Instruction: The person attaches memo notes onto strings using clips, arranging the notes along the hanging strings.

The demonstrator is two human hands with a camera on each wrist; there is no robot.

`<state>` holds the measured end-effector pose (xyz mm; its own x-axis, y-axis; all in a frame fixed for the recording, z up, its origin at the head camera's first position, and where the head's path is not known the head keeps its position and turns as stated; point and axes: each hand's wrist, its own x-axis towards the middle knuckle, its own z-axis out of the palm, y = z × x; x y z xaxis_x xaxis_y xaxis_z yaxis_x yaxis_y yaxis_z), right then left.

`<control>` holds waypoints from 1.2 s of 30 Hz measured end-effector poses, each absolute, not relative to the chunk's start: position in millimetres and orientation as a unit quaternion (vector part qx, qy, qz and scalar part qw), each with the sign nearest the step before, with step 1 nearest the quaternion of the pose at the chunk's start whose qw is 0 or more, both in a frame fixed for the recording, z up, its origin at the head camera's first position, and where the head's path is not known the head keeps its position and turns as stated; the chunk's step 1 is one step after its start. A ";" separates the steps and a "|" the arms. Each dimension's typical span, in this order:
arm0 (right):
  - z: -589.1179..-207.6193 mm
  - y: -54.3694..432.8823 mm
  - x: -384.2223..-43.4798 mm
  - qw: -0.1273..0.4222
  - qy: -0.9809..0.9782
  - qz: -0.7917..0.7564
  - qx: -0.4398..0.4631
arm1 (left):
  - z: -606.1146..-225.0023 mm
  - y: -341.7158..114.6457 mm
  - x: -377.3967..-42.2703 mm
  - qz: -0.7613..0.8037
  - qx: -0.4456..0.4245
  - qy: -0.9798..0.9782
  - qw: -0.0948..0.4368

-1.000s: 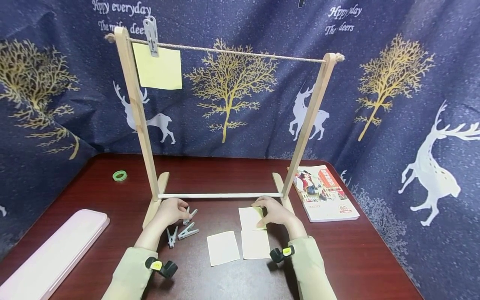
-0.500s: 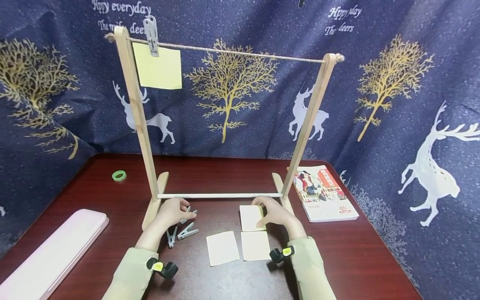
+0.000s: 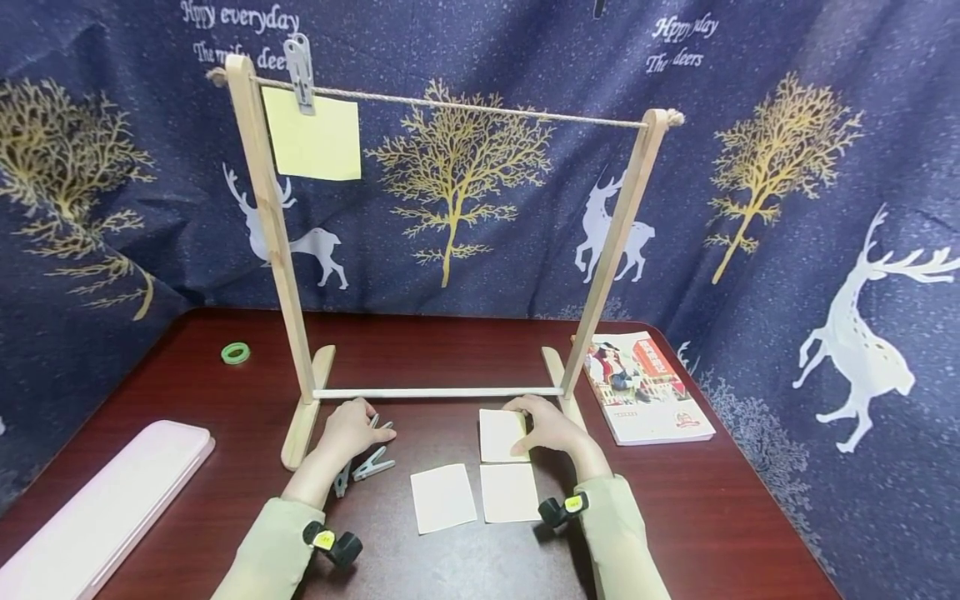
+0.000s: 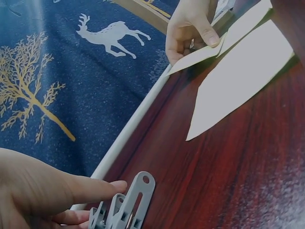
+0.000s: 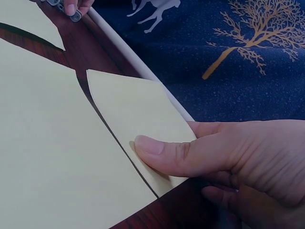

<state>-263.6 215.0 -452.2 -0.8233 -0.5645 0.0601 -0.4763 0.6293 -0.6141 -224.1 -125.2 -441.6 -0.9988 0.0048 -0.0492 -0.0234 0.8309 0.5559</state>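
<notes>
My right hand (image 3: 551, 429) pinches the right edge of a pale yellow square paper note (image 3: 501, 435), thumb on top and fingers beneath. In the right wrist view its thumb (image 5: 155, 149) lies flat on that note. My left hand (image 3: 354, 429) has thumb and fingers about a grey clothespin (image 4: 116, 206), partly hidden by the hand in the head view. Beside it lie more grey clothespins (image 3: 372, 464). Two other paper notes, one in front (image 3: 510, 493) and one to its left (image 3: 444, 498), lie on the table.
A wooden frame (image 3: 279, 242) carries a string (image 3: 480, 107), where a clothespin (image 3: 300, 73) holds a yellow note (image 3: 313, 137). A white bar (image 3: 438, 392) joins its feet. Around it are a book (image 3: 660, 412), green tape roll (image 3: 235, 353) and long pale case (image 3: 112, 508).
The right hand's note has straightened and shifted slightly away from the note in front of it. My left hand has turned a little, its forearm shifting right.
</notes>
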 end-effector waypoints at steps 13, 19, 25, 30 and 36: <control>-453.8 215.2 -264.9 0.064 0.894 -0.333 -0.293 | -444.0 -127.3 -224.3 0.298 0.000 0.954 0.017; -455.2 214.7 -266.1 0.066 0.893 -0.343 -0.286 | -442.0 -130.0 -225.6 0.334 -0.011 0.942 0.021; -456.3 215.0 -267.4 0.075 0.882 -0.371 -0.280 | -439.4 -135.8 -226.7 0.369 -0.002 0.929 0.009; -454.3 215.9 -266.0 0.086 0.861 -0.415 -0.281 | -437.0 -139.2 -227.9 0.382 0.006 0.924 0.003; -461.4 218.9 -269.9 0.096 0.846 -0.447 -0.274 | -436.1 -141.3 -227.5 0.395 0.009 0.919 0.002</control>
<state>-269.9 218.9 -461.4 -0.8313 -0.5498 0.0821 -0.3778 0.4505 -0.8089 -227.5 -141.3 -436.1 -0.9998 0.0178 0.0041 0.0152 0.6884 0.7251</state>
